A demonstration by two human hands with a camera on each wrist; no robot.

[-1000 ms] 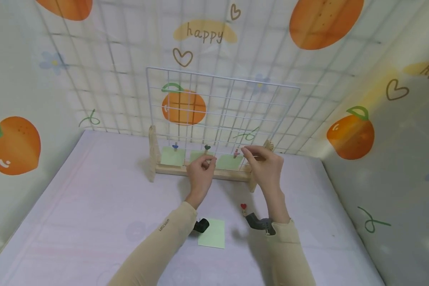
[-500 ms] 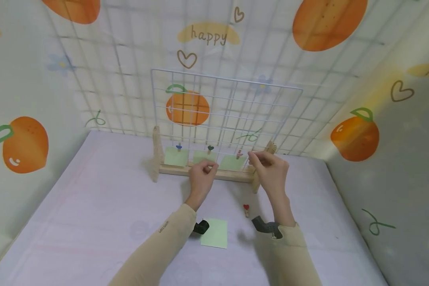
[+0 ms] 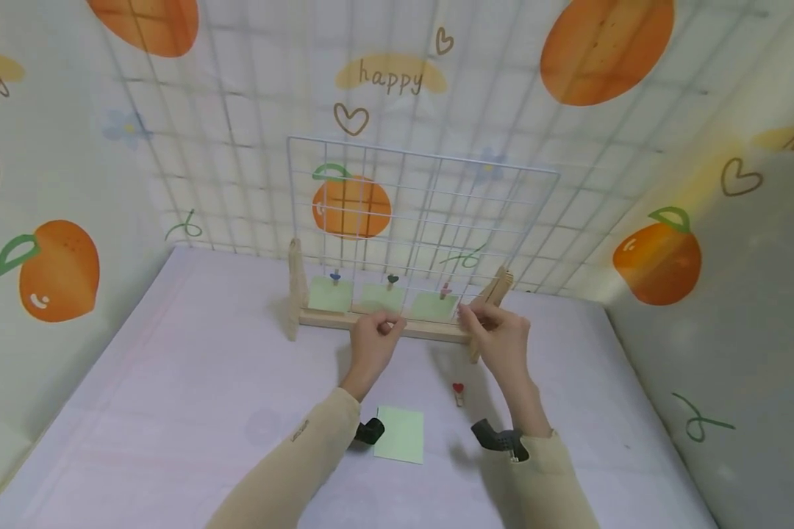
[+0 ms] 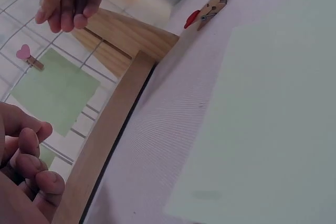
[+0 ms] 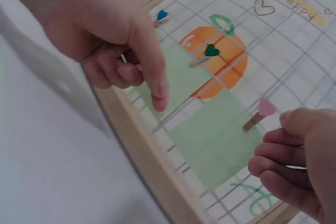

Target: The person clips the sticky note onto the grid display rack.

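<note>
Three green paper notes hang in a row low on a white wire grid (image 3: 420, 158) in a wooden stand (image 3: 324, 318). Heart-topped wooden clips hold them: a blue one (image 3: 334, 278), a dark green one (image 5: 211, 51) and a pink one (image 5: 266, 107). My left hand (image 3: 373, 344) is by the lower left corner of the rightmost note (image 5: 215, 140), fingers bent, nothing visible in them. At that note's right side is my right hand (image 3: 501, 339), its fingers loosely curled with nothing seen between them. Whether either hand touches the paper or the wires, I cannot tell.
On the white tabletop (image 3: 205, 411), a green note (image 3: 400, 435) lies below the hands. A clip with a red heart (image 3: 459, 393) lies to its upper right. Behind the stand rises a wall covering printed with oranges (image 3: 352, 208).
Both hands have come down a little along the grid. My right hand has gone from beside the pink clip to lower along the note's right side. The view has shifted slightly.
</note>
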